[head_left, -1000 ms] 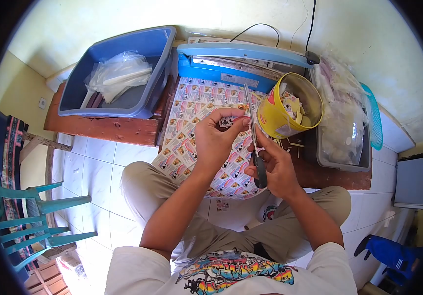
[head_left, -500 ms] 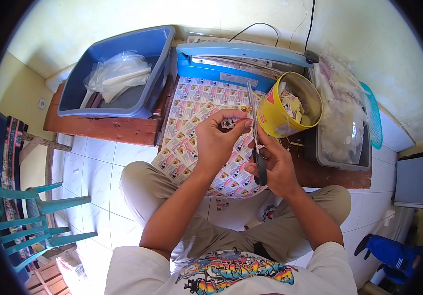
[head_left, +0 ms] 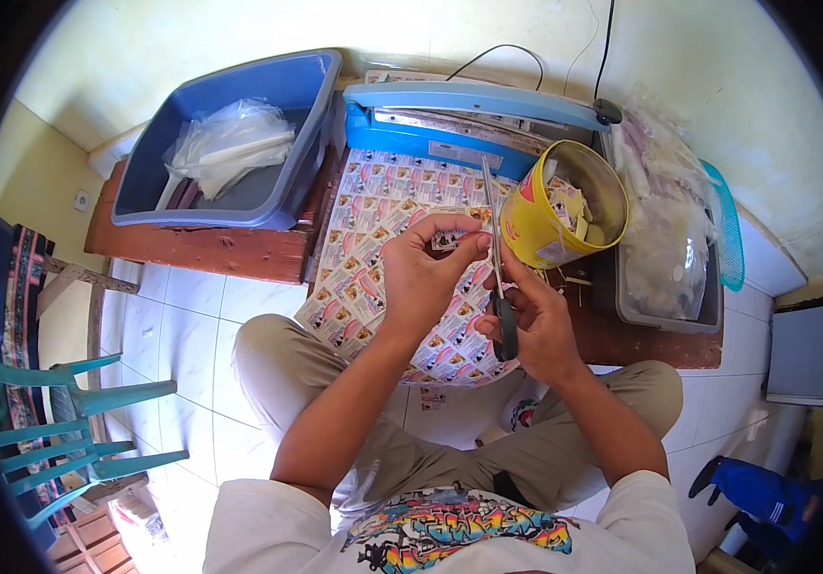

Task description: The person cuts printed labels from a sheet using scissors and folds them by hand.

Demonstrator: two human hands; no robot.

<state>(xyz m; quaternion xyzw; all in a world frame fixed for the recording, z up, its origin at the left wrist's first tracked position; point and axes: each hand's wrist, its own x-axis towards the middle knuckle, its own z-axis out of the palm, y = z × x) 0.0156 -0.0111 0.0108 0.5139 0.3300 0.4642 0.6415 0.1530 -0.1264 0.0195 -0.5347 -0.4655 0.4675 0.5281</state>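
Right grip point(head_left: 534, 320) keeps scissors point(head_left: 502, 308), tip shifted slightly rightward.

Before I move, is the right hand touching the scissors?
Touching. The head view shows the right hand gripping the scissors, its thumb against the black handle.

Tub point(head_left: 258, 221) left, scraps point(head_left: 567, 204) in bucket point(head_left: 537, 230) right, sheets point(head_left: 359, 277) between

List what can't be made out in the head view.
All in the head view:
Scissors: part of the handles, hidden by the right hand.
Printed label: partly covered by the left hand; its text is too small to read.
Yellow bucket: whatever lies beneath the top paper scraps, hidden by them.
Blue clothing: cut off by the dark lens border.
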